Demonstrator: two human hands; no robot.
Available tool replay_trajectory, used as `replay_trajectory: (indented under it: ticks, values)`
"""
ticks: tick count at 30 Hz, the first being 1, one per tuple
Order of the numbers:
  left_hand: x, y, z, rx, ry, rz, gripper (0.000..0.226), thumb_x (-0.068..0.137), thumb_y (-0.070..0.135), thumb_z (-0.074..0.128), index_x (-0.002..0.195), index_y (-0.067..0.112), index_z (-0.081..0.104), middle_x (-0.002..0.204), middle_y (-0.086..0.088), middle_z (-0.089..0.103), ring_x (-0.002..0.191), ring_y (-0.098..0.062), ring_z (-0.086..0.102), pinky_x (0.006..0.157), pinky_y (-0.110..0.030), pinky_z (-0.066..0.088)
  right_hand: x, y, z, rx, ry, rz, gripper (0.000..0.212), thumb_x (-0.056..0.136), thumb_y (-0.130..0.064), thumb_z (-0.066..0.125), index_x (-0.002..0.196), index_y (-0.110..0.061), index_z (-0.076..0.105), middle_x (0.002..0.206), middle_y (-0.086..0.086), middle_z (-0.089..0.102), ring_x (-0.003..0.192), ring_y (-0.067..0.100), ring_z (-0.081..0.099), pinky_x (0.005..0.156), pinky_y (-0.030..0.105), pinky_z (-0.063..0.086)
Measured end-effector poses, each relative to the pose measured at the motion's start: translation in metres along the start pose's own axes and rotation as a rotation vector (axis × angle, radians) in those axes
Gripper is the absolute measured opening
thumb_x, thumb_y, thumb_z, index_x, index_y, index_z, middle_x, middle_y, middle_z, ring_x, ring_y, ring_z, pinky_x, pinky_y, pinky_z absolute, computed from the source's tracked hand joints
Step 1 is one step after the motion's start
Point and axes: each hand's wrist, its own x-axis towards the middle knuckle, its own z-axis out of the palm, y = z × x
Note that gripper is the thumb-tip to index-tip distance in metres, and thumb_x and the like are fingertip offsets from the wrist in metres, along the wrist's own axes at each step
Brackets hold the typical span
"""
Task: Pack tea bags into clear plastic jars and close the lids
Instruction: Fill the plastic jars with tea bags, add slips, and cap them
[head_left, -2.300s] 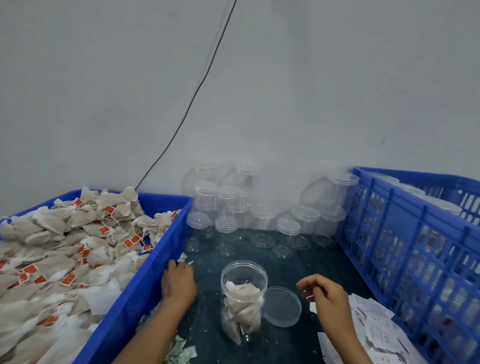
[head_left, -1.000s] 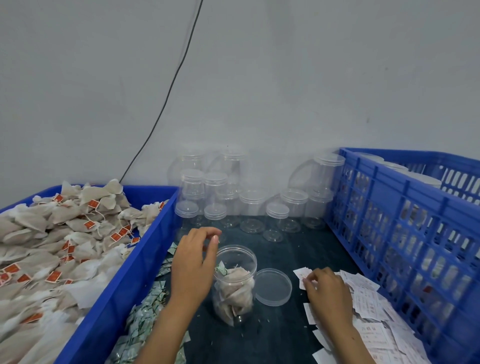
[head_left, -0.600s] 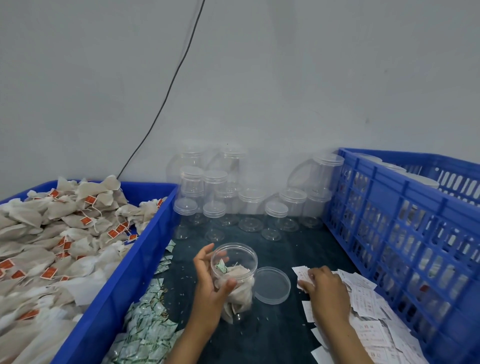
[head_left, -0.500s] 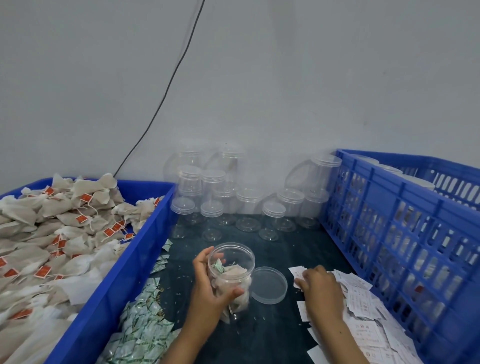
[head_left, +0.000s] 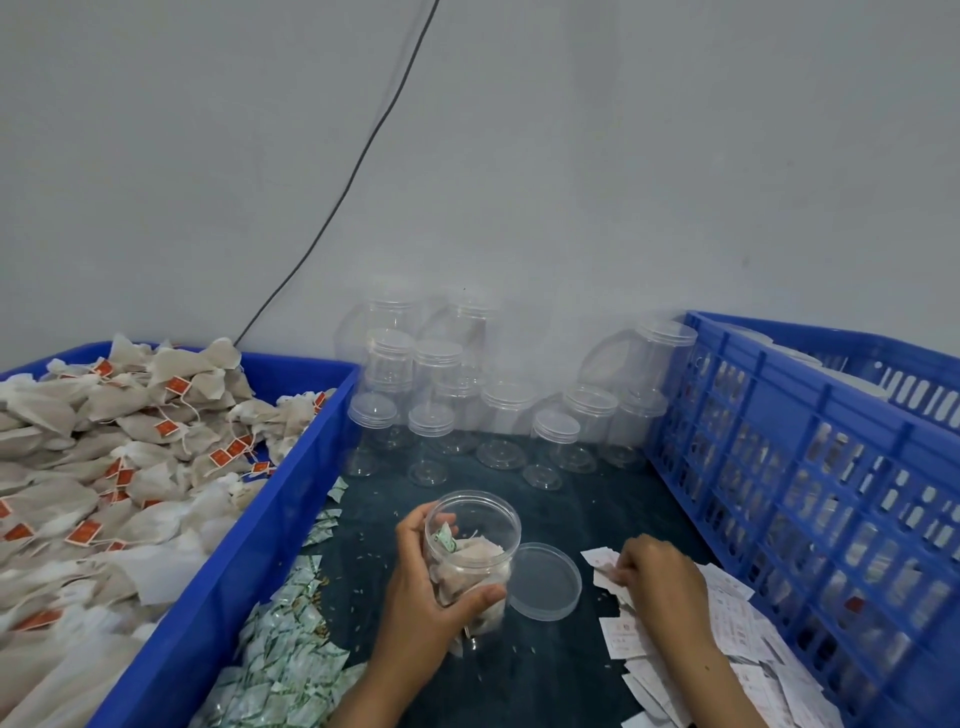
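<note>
head-worn view, facing forward and down

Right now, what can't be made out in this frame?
Head view only:
- Print on the paper slips: too small.
- Right hand fingertips: curled under, so its hold on a slip is unclear.
- Tea bag count in the open jar: left hand covers it.
- Right crate contents: behind lattice.

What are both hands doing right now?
Left hand: grips the open jar of tea bags.
Right hand: fingers curled on the paper slips; a pinch cannot be told.
</note>
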Motion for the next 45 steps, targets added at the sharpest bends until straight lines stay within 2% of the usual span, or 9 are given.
replay_trajectory:
  ticks: [6, 10, 15, 22, 27, 29, 30, 34, 45]
  values:
    - [0.001, -0.002, 0.002, 0.001, 0.014, 0.016, 0.097, 0.047, 0.068, 0.082, 0.128, 0.047, 0.034, 0.124, 0.022, 0.054, 0.118, -0.002, 0.055, 0.098, -0.027, 0.046, -0.002, 0.008, -0.006, 0.210, -0.083, 0.014, 0.028, 0.080, -0.033, 0.073, 0.063, -0.015, 0.058, 0.068, -0.006, 0.060, 0.064, 0.010, 0.054, 0.057, 0.029, 0.039]
    - [0.001, -0.003, 0.002, 0.023, 0.034, 0.044, 0.085, 0.049, 0.062, 0.083, 0.118, 0.063, 0.034, 0.118, 0.033, 0.053, 0.116, 0.000, 0.056, 0.095, -0.024, 0.045, -0.002, 0.012, -0.007, 0.214, -0.129, -0.022, 0.009, 0.080, -0.030, 0.072, 0.077, -0.026, 0.065, 0.080, -0.012, 0.063, 0.076, 0.005, 0.056, 0.069, 0.029, 0.047]
    - [0.000, -0.002, 0.002, 0.042, 0.039, 0.064, 0.082, 0.051, 0.058, 0.081, 0.117, 0.065, 0.033, 0.118, 0.035, 0.052, 0.115, 0.002, 0.055, 0.095, -0.024, 0.044, 0.003, 0.011, -0.009, 0.173, -0.262, -0.090, 0.023, 0.078, -0.032, 0.076, 0.100, -0.027, 0.069, 0.102, -0.015, 0.057, 0.095, 0.007, 0.053, 0.080, 0.028, 0.045]
    - [0.000, 0.000, 0.002, 0.048, 0.038, 0.066, 0.080, 0.052, 0.060, 0.080, 0.116, 0.066, 0.032, 0.120, 0.035, 0.051, 0.115, 0.003, 0.054, 0.095, -0.023, 0.044, 0.002, 0.009, -0.008, 0.198, -0.215, -0.075, 0.016, 0.085, -0.035, 0.069, 0.093, -0.022, 0.070, 0.098, -0.014, 0.058, 0.091, 0.006, 0.054, 0.079, 0.030, 0.044]
    - [0.000, 0.001, 0.002, 0.055, 0.044, 0.071, 0.079, 0.052, 0.059, 0.080, 0.115, 0.067, 0.032, 0.120, 0.034, 0.051, 0.116, 0.001, 0.055, 0.096, -0.027, 0.044, 0.004, 0.008, -0.007, 0.182, -0.197, -0.074, 0.020, 0.095, -0.038, 0.055, 0.088, -0.027, 0.071, 0.097, -0.014, 0.059, 0.092, 0.006, 0.057, 0.078, 0.030, 0.044]
    - [0.000, 0.002, 0.003, 0.058, 0.045, 0.072, 0.080, 0.052, 0.060, 0.079, 0.116, 0.066, 0.032, 0.120, 0.035, 0.051, 0.115, 0.003, 0.054, 0.095, -0.024, 0.044, 0.007, 0.007, -0.002, 0.155, -0.160, -0.067, 0.012, 0.092, -0.037, 0.059, 0.089, -0.029, 0.067, 0.096, -0.014, 0.058, 0.093, 0.009, 0.057, 0.079, 0.031, 0.045]
    - [0.000, 0.002, 0.003, 0.059, 0.045, 0.071, 0.080, 0.052, 0.060, 0.079, 0.118, 0.064, 0.032, 0.120, 0.035, 0.051, 0.114, 0.004, 0.054, 0.094, -0.024, 0.044, 0.008, 0.006, 0.001, 0.137, -0.153, -0.057, 0.009, 0.089, -0.037, 0.062, 0.094, -0.030, 0.064, 0.100, -0.015, 0.058, 0.097, 0.011, 0.057, 0.082, 0.032, 0.045]
    - [0.000, 0.001, 0.002, 0.056, 0.042, 0.063, 0.083, 0.053, 0.061, 0.079, 0.122, 0.058, 0.033, 0.120, 0.037, 0.050, 0.114, 0.006, 0.053, 0.094, -0.023, 0.043, 0.014, 0.006, 0.013, 0.072, -0.247, 0.018, 0.048, 0.088, -0.043, 0.063, 0.132, -0.031, 0.048, 0.129, -0.008, 0.050, 0.123, 0.019, 0.042, 0.099, 0.037, 0.033]
    - [0.001, 0.000, 0.002, 0.056, 0.046, 0.066, 0.079, 0.053, 0.062, 0.079, 0.117, 0.063, 0.034, 0.119, 0.033, 0.052, 0.114, 0.003, 0.055, 0.094, -0.026, 0.045, 0.002, 0.006, 0.008, 0.179, -0.116, -0.035, 0.027, 0.083, -0.040, 0.070, 0.105, -0.039, 0.056, 0.108, -0.014, 0.053, 0.100, 0.013, 0.049, 0.084, 0.031, 0.038]
